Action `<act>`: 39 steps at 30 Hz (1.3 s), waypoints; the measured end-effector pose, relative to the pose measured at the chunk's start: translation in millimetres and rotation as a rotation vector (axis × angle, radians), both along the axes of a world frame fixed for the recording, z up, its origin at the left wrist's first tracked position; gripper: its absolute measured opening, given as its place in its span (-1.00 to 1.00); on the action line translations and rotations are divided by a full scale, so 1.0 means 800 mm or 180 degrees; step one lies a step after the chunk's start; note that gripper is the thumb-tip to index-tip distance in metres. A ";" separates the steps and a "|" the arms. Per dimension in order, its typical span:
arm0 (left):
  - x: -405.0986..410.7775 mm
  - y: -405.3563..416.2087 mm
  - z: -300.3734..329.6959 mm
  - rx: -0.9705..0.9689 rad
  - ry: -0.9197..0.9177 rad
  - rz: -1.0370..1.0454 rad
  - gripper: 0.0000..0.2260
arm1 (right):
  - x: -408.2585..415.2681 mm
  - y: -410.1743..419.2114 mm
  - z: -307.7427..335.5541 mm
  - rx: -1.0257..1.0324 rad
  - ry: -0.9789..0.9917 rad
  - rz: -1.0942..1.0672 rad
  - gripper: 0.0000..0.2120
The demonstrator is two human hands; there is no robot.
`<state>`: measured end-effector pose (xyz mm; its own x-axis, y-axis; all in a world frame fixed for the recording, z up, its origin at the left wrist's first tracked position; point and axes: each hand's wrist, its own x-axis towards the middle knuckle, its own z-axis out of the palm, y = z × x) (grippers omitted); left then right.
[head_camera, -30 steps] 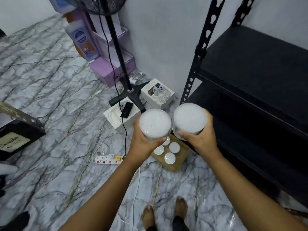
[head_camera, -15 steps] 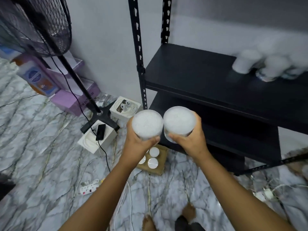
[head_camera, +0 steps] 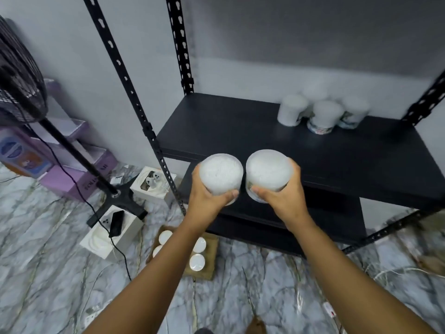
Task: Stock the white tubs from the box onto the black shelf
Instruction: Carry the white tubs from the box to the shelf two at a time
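Observation:
My left hand (head_camera: 209, 198) grips a white tub (head_camera: 220, 173) from below, and my right hand (head_camera: 283, 197) grips a second white tub (head_camera: 268, 171) beside it. Both tubs are held upright in front of the front edge of the black shelf (head_camera: 240, 131), at about its height. Several white tubs (head_camera: 322, 112) stand at the shelf's back right. On the floor below my arms sits the brown cardboard box (head_camera: 212, 261) with several white tubs (head_camera: 197, 261) still in it, partly hidden by my left forearm.
A black perforated upright (head_camera: 134, 100) of the rack stands just left of my hands. A lower shelf (head_camera: 325, 213) lies under the top one. A standing fan's base (head_camera: 118, 196), white boxes (head_camera: 103, 239), purple boxes (head_camera: 72, 179) and cables sit on the marble floor at left.
My view has swung up and right from the floor to the shelf. Both hands have carried their tubs up from above the box to the shelf's front edge.

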<state>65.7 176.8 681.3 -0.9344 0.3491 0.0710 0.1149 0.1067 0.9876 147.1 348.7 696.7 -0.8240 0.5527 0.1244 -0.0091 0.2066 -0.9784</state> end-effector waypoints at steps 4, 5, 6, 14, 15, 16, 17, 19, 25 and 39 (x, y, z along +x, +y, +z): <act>-0.009 0.037 0.007 -0.0110 0.0088 0.0001 -0.16 | -0.002 0.039 0.007 0.0080 0.0004 -0.0085 -0.16; -0.012 0.044 0.009 -0.0107 0.0088 -0.0027 -0.17 | -0.003 0.047 0.007 0.0091 -0.0004 -0.0105 -0.16; -0.015 0.052 0.012 -0.0100 0.0089 -0.0061 -0.19 | -0.005 0.053 0.008 0.0096 -0.0015 -0.0114 -0.16; -0.067 0.099 0.012 -0.0054 0.0134 -0.0295 -0.24 | -0.043 0.095 -0.001 0.0075 -0.0121 -0.0179 -0.17; -0.077 0.105 0.011 -0.0042 0.0138 -0.0311 -0.24 | -0.051 0.100 -0.002 0.0080 -0.0128 -0.0198 -0.16; -0.087 0.111 0.010 -0.0031 0.0143 -0.0327 -0.24 | -0.060 0.105 -0.004 0.0081 -0.0143 -0.0219 -0.16; -0.097 0.116 0.008 -0.0029 0.0141 -0.0352 -0.24 | -0.069 0.110 -0.006 0.0072 -0.0163 -0.0239 -0.16; -0.119 0.125 0.003 -0.0046 0.0118 -0.0405 -0.24 | -0.088 0.119 -0.012 0.0053 -0.0203 -0.0271 -0.16; -0.183 0.141 -0.015 -0.0094 -0.0033 -0.0670 -0.20 | -0.144 0.133 -0.032 -0.0014 -0.0290 -0.0347 -0.14; -0.253 0.157 -0.055 -0.0121 -0.0252 -0.0671 -0.17 | -0.213 0.143 -0.068 -0.0188 -0.0302 -0.0385 -0.13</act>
<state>-136.6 302.4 637.5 -0.8426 0.5383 -0.0166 0.0608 0.1258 0.9902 -23.1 463.4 642.1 -0.7576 0.6526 0.0135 0.1053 0.1427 -0.9842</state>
